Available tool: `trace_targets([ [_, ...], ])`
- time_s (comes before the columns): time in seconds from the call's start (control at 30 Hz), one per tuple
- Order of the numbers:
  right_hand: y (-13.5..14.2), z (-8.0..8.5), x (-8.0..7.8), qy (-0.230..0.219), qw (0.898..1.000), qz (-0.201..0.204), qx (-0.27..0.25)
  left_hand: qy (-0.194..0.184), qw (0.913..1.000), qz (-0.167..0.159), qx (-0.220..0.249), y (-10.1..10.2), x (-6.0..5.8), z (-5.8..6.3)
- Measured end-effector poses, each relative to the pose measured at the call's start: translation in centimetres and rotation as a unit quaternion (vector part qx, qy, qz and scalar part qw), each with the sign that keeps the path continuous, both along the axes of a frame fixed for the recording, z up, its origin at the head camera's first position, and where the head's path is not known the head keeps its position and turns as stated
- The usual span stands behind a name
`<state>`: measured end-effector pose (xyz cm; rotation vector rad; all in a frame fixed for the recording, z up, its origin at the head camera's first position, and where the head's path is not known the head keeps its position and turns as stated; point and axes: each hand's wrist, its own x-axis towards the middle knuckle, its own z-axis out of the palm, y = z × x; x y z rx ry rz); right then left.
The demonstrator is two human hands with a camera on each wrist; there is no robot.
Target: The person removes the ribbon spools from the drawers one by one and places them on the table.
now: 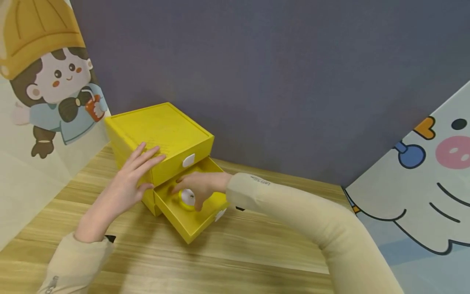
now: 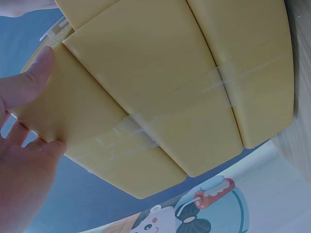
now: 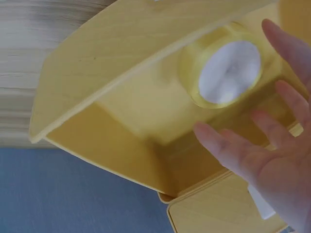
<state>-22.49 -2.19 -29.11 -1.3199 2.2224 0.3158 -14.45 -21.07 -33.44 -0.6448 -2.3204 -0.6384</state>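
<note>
A yellow drawer cabinet (image 1: 159,126) stands at the back left, its lower drawer (image 1: 174,214) pulled out. Inside that drawer sits a round yellow object (image 3: 189,73) with a plain white face. My right hand (image 1: 205,183) reaches into the drawer over it; in the right wrist view the fingers are spread beside the round object, with a gap between them and it. The left hand (image 1: 125,190) lies at the cabinet's upper left front, fingers straight over the top. In the left wrist view, its thumb (image 2: 36,77) lies along the yellow panel.
White tabs mark the upper drawer front (image 1: 189,160) and the open drawer's front. Clear tape (image 2: 141,131) crosses the cabinet's seams. Behind it rises a grey-blue wall (image 1: 275,81), with cartoon-printed panels at both sides. Everything stands on a wood-grain tabletop (image 1: 257,253).
</note>
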Motion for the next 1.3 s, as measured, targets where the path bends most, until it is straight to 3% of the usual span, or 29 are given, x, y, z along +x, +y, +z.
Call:
trace_targets([
  [0.27,-0.6,-0.7,-0.5,0.005,1.0,0.018,0.002,0.0,1.0,0.002,-0.001,0.1,0.1,0.1],
  [0.6,-0.8,-1.4,-0.4,0.016,1.0,-0.004,0.016,0.007,1.0,0.004,0.001,0.4,0.1,0.3],
  [0.87,-1.0,-1.8,-0.4,0.041,0.999,0.031,0.01,0.009,0.9999,0.002,0.005,0.3,0.0,0.5],
  [1.3,-1.3,-1.5,-0.3,0.034,0.999,0.007,0.016,0.006,1.0,0.002,0.005,0.2,0.1,0.1],
])
